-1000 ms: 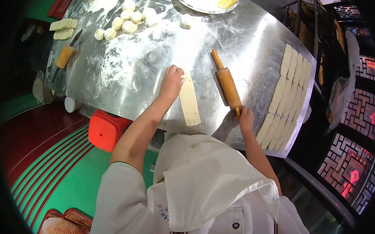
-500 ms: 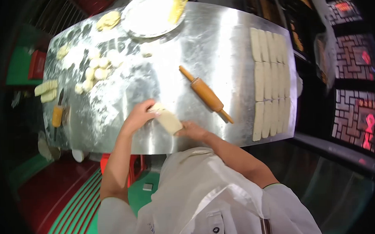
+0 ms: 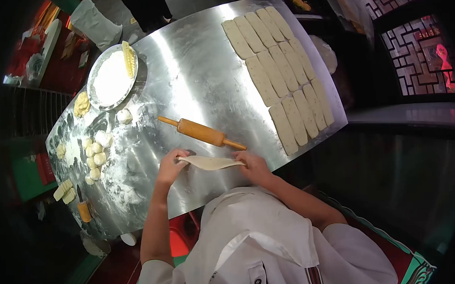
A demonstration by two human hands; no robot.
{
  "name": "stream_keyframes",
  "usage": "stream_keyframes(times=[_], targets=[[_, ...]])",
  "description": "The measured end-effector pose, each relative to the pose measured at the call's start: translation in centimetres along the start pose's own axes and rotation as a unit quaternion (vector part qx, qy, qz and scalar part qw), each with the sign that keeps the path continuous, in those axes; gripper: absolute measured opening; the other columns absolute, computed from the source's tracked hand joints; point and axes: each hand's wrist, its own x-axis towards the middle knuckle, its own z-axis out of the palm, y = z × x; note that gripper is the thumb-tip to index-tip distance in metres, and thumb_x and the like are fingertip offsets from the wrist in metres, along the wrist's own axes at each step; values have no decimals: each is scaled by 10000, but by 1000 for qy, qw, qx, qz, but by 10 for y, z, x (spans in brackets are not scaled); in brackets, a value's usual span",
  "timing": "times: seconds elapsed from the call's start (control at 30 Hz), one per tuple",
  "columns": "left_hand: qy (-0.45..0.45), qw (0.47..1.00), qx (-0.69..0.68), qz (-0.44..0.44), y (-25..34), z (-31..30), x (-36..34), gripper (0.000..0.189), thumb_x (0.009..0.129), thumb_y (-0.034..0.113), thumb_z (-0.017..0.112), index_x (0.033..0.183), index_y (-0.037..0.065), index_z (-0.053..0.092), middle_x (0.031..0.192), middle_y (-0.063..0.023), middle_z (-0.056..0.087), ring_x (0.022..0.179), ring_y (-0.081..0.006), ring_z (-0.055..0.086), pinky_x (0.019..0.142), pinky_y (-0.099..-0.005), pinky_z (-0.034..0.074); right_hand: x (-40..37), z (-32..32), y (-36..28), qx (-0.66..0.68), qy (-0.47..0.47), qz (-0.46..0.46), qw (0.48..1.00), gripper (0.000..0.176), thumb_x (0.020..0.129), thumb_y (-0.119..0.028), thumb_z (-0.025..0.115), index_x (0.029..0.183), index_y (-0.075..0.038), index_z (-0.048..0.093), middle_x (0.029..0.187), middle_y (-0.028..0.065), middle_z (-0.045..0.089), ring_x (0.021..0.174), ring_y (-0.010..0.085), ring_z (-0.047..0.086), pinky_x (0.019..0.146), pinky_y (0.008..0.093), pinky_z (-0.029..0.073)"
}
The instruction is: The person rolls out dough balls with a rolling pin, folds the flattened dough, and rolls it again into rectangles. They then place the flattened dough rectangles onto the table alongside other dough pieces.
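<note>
A flat strip of pale dough [image 3: 211,163] is stretched between my hands, sagging a little in the middle, above the near part of the metal table. My left hand [image 3: 171,165] pinches its left end, and my right hand [image 3: 252,166] grips the right end. Just beyond the strip lies a wooden rolling pin [image 3: 201,132], slanting down toward my right hand. Rows of flattened dough strips [image 3: 281,71] lie side by side at the table's right.
Round dough balls [image 3: 97,154] sit on floured metal [image 3: 117,187] at left. A bowl of white flour [image 3: 112,78] holds a yellow scraper [image 3: 129,59]. Near the left edge are a wooden-handled tool [image 3: 84,211] and cut dough pieces [image 3: 64,190]. Someone in dark trousers [image 3: 145,8] stands beyond the table.
The dough strip has been pulled longer, and my hands are farther apart. My view has turned to the right, so the table and the dough rows appear rotated.
</note>
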Motion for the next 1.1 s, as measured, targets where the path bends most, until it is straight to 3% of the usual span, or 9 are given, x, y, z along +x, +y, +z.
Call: stream_keyframes(times=[0.07, 0.17, 0.33, 0.5, 0.73, 0.83, 0.9, 0.93, 1.1], targets=[[-59, 998, 12, -31, 36, 29, 38, 143, 826, 86, 695, 930, 16, 626, 890, -91, 683, 832, -163, 635, 768, -304, 503, -20, -27, 15, 134, -79, 345, 926, 136, 934, -140, 579, 1045, -63, 588, 1017, 104, 677, 875, 199, 690, 716, 318, 528], [-133, 990, 20, -45, 70, 98, 93, 199, 841, 176, 703, 934, 14, 634, 783, -73, 646, 699, -147, 585, 662, -305, 484, -54, -43, 38, 404, 77, 436, 801, 223, 981, -201, 562, 1110, -20, 561, 957, 102, 683, 783, 172, 710, 659, 271, 531], [-160, 983, 61, -61, 71, 206, 155, 219, 840, 190, 691, 912, -9, 638, 784, -124, 648, 683, -200, 630, 655, -348, 504, -88, -49, 73, 482, 152, 509, 697, 315, 961, -161, 546, 1223, 15, 541, 1026, 118, 698, 804, 204, 722, 623, 257, 532], [-118, 955, 269, 33, 68, 244, 173, 245, 827, 212, 702, 940, -2, 668, 929, -226, 683, 898, -425, 638, 808, -446, 513, -99, -50, 86, 496, 165, 513, 680, 316, 966, -164, 539, 1218, 26, 550, 1015, 113, 693, 787, 199, 728, 585, 243, 520], [-94, 954, 283, 30, 81, 256, 175, 277, 815, 217, 687, 982, -3, 662, 913, -210, 692, 868, -384, 668, 805, -421, 517, -96, -48, 90, 496, 206, 504, 677, 277, 970, -163, 537, 1155, 40, 571, 974, 127, 701, 739, 199, 730, 523, 257, 523], [-56, 962, 265, 34, 76, 256, 157, 391, 859, 213, 692, 1169, 8, 569, 1007, -224, 682, 951, -421, 640, 848, -461, 501, -104, -61, 86, 451, 161, 571, 667, 234, 981, -178, 515, 1055, 31, 591, 902, 133, 712, 688, 200, 722, 485, 279, 524], [38, 985, 152, -66, 60, 261, 140, 479, 889, 175, 654, 1291, 8, 452, 975, -203, 677, 835, -354, 686, 746, -423, 545, -115, -68, 89, 449, 112, 591, 661, 247, 994, -214, 503, 1032, 14, 591, 895, 143, 716, 700, 205, 718, 512, 283, 526], [-26, 979, 37, -197, 97, 256, 118, 636, 901, 126, 614, 1443, 6, 305, 939, -192, 670, 707, -261, 696, 632, -357, 571, -118, -69, 91, 445, 65, 606, 656, 266, 1007, -250, 491, 1010, -4, 592, 887, 152, 719, 713, 210, 715, 540, 286, 528], [-59, 962, -69, -257, 76, 293, 72, 828, 908, 88, 599, 1554, 53, 82, 903, -161, 651, 654, -203, 682, 586, -302, 588, -117, -62, 98, 484, 92, 558, 668, 280, 1012, -254, 470, 991, -6, 600, 855, 132, 716, 672, 200, 707, 525, 291, 520]])
